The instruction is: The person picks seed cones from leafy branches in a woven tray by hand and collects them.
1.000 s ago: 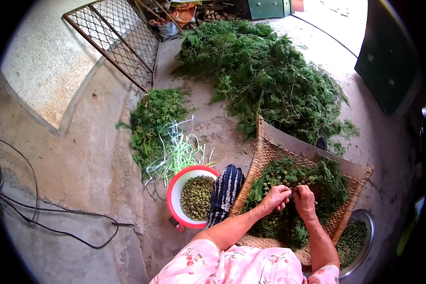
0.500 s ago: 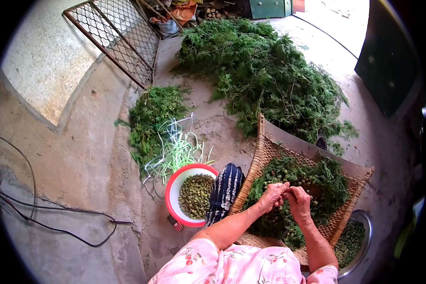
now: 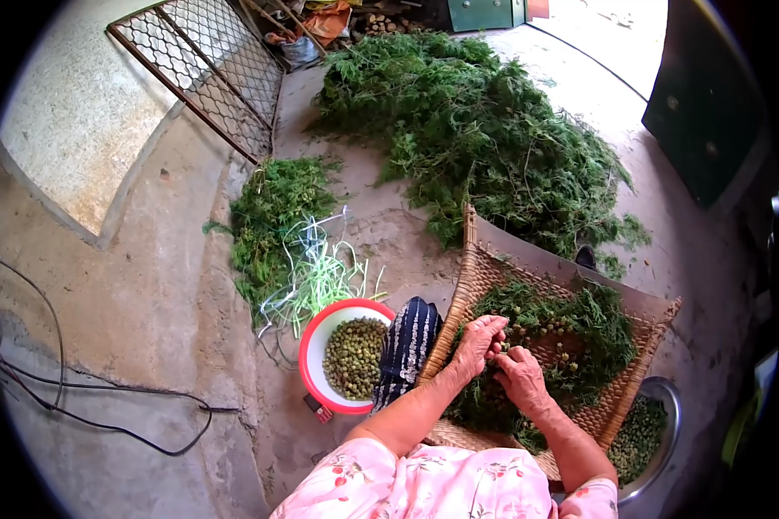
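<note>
A woven basket tray (image 3: 658, 346) lies across my lap, holding green feathery sprigs (image 3: 593, 324) and small round cones (image 3: 571, 356). My left hand (image 3: 480, 342) is above the left part of the sprigs, its fingers pinched together. Just below and to the right, my right hand (image 3: 522, 381) is closed too, with its fingertips close to the left hand's. Whatever is between the fingers is too small and hidden to name. To the left, a white basin with a red rim (image 3: 306, 350) contains many greenish-brown cones (image 3: 355, 355).
A metal bowl (image 3: 673, 424) of small green cones stands at the right, partly under the tray. Ahead lies a large heap of cut branches (image 3: 485, 130). A smaller green pile (image 3: 277, 208) and pale plastic strips (image 3: 325, 277) lie left. Black cables (image 3: 130, 381) cross the floor.
Both hands have shifted left over the tray. The right hand has also dropped lower, and the left hand has risen slightly. The view has moved a little.
</note>
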The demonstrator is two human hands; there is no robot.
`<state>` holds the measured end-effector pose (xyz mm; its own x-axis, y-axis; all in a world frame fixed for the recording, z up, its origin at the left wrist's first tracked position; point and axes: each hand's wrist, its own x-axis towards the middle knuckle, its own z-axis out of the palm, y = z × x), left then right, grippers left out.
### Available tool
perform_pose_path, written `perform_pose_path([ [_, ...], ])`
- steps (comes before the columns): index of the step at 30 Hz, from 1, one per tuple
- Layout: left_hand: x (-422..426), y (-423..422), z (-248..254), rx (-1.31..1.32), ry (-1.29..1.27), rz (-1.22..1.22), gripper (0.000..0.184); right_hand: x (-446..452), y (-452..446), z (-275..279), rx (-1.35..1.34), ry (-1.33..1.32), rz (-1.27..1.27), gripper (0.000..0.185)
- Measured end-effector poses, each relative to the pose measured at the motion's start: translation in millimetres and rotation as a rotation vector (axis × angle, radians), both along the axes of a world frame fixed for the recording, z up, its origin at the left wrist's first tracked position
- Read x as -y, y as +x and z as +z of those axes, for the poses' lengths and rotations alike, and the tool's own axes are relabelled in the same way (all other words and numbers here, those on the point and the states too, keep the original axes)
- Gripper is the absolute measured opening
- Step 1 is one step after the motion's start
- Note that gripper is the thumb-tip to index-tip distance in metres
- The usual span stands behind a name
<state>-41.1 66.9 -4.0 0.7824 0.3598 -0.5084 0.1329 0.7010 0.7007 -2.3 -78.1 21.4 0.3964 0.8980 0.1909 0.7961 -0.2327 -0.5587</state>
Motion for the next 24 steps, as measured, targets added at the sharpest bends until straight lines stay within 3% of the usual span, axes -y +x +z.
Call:
perform_pose_path([
  [5, 1, 0, 4, -0.013, 0.031, -0.04, 0.013, 4, 4, -1, -0.037, -0.174, -0.064, 0.03],
  [24, 6, 2, -4, -0.034, 0.082, -0.084, 0.012, 3, -6, -7, 0.033, -0.085, 0.012, 0.025],
])
